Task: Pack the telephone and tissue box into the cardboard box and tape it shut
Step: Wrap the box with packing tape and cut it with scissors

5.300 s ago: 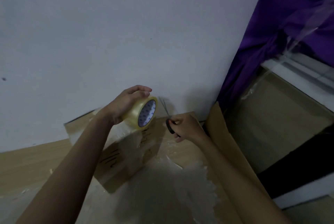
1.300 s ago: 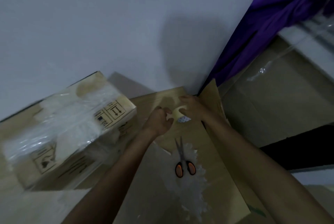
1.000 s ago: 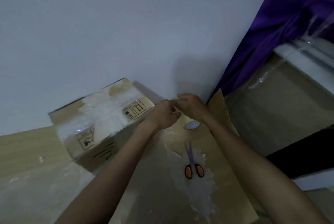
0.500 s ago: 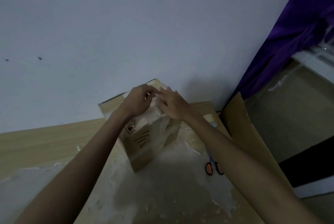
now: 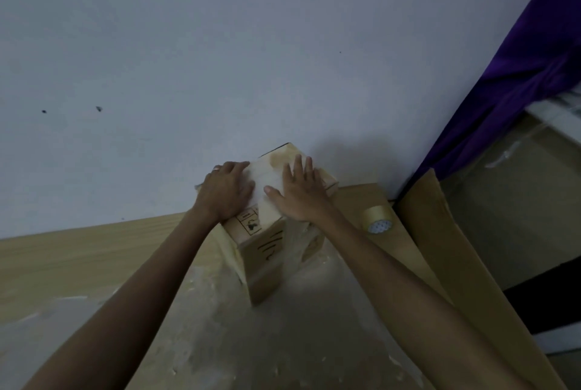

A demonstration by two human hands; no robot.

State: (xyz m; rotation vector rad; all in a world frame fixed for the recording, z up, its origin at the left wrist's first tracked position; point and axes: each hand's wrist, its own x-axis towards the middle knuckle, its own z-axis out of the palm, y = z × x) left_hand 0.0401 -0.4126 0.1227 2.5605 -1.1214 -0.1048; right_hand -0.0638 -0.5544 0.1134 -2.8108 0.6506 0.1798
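Pale wall (image 5: 220,59) is seen behind a wooden tabletop (image 5: 78,257), where the closed cardboard box (image 5: 267,251) is stood close to that wall. Its top is pressed by the left hand (image 5: 224,193) and the right hand (image 5: 298,193), fingers straight and spread, over a clear tape strip (image 5: 265,174). A tape roll (image 5: 377,220) is set near the box's right side, on a cardboard sheet (image 5: 440,264).

The cardboard box (image 5: 267,251) was light brown, with black printed symbols and black hand-drawn strokes on its sides. The tape roll (image 5: 377,219) was yellowish, its core white with small dark dots. The curtain (image 5: 518,59) was deep purple, the wall (image 5: 220,43) pale grey, and the table (image 5: 63,264) light wood with whitish patches.
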